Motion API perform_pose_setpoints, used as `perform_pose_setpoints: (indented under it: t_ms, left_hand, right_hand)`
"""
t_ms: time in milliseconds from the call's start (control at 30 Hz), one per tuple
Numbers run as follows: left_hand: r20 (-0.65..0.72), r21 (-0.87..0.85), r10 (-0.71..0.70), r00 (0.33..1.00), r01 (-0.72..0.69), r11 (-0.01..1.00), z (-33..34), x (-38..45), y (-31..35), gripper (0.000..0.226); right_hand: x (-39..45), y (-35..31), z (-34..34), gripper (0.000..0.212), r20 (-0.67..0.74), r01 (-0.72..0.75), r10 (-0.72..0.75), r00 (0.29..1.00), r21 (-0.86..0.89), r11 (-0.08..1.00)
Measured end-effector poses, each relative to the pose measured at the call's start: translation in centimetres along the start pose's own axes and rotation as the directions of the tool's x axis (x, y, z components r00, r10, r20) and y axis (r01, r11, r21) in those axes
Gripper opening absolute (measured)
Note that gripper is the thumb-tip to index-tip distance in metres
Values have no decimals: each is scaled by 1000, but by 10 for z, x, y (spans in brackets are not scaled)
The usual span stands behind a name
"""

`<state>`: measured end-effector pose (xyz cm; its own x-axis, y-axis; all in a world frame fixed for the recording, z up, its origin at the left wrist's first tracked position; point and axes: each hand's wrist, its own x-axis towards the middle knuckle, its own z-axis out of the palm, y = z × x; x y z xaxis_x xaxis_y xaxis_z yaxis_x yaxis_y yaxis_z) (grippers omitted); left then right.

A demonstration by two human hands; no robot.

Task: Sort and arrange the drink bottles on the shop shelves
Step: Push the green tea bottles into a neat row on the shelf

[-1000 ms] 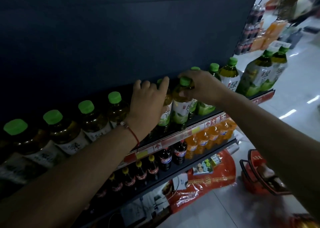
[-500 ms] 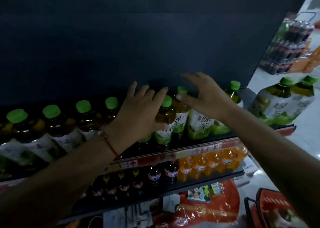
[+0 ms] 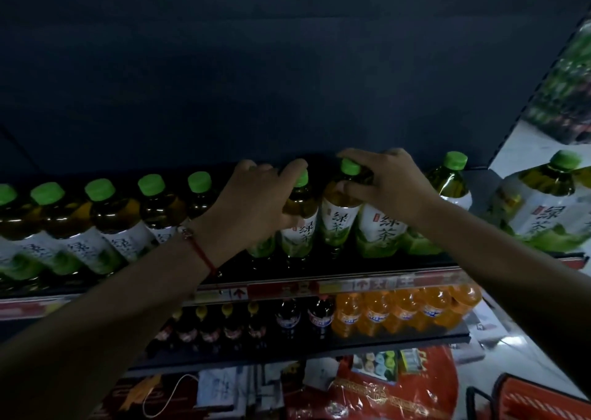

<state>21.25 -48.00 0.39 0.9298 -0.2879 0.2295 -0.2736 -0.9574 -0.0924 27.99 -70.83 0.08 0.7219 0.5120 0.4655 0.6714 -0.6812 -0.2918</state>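
Note:
A row of green-capped green tea bottles stands along the upper shelf. My left hand wraps the shoulder of one green tea bottle in the middle of the row. My right hand grips the neck of the neighbouring green tea bottle, thumb in front and fingers over the cap. A larger green tea bottle stands just below my right wrist. Both held bottles stand upright on the shelf.
Below, a second shelf holds dark cola bottles and orange soda bottles. A big green tea bottle sits at the shelf's right end. A red basket and red plastic packaging lie on the floor. The dark back panel rises behind.
My right hand, open above the bottles half a second ago, has closed on a bottle's neck. My left hand has tightened on its bottle. The camera view has shifted left and upward.

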Motion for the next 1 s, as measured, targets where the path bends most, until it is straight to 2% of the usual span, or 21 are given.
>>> perform_pose_setpoints:
  t_ms: [100,267,400,467,600,867,1000]
  left_hand:
    - [-10,-4,-3,1000,3,1000,2,1,0,94]
    - [-50,10,20,999,-20,1000,5,-1,-4,99]
    - [-158,65,38,987,-28,997,14,-9,-7,102]
    - [-217,85,33,976,-15,996,20,-14,-8,100]
    - [-285,91,28,958,-2,996,30,-20,-6,93]
    - [-335,71,24,942,0,998,33,-21,-5,94]
    - [-267,81,30,963,-8,997,27,-22,-7,98]
  right_hand:
    - [-3,12,-7,54,-2,-29,29,1000,-7,1000]
    - [-1,9,-12,55,74,-40,43,996,-49,998]
    - [-3,-3,-11,55,151,-73,63,986,62,995]
    - [-4,-7,-4,54,143,-80,68,987,85,993]
    - [-3,-9,3,42,91,-182,169,981,171,968]
    - [-8,-17,4,43,109,-174,152,982,232,957]
    - [-12,-24,2,54,107,-177,157,982,224,958]
